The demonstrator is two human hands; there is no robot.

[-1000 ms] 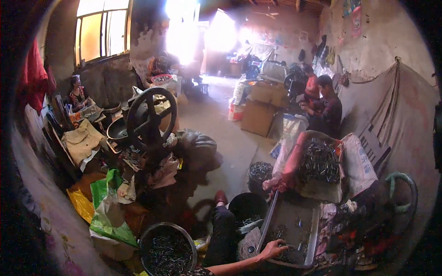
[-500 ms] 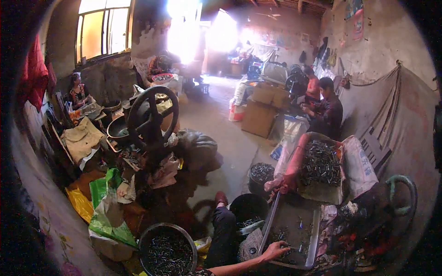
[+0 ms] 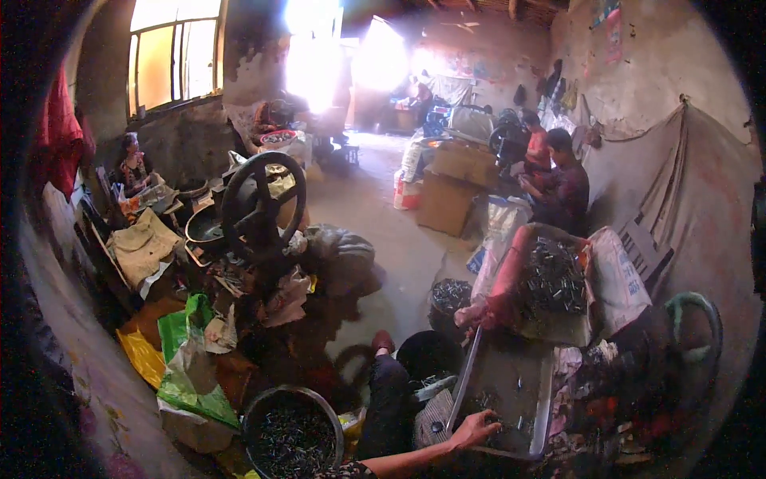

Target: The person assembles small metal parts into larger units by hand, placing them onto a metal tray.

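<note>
My right hand (image 3: 474, 429) reaches from the lower edge to the near end of a long grey metal tray (image 3: 538, 415). Its fingers are spread over a few small dark metal parts lying there, and I see nothing gripped in them. My forearm runs in from the lower left, over my dark-trousered leg (image 3: 389, 399). A tilted open sack of dark metal parts (image 3: 550, 279) lies at the tray's far end. A round bowl heaped with small dark parts (image 3: 291, 435) stands left of my leg. My left hand is out of view.
A press with a black hand wheel (image 3: 263, 203) stands to the left amid rags, sacks and a green bag (image 3: 187, 351). A black bucket (image 3: 449, 299) sits past my foot. Cardboard boxes (image 3: 447, 199) and seated people (image 3: 566, 188) are further back, and another person (image 3: 132, 164) sits at the left wall.
</note>
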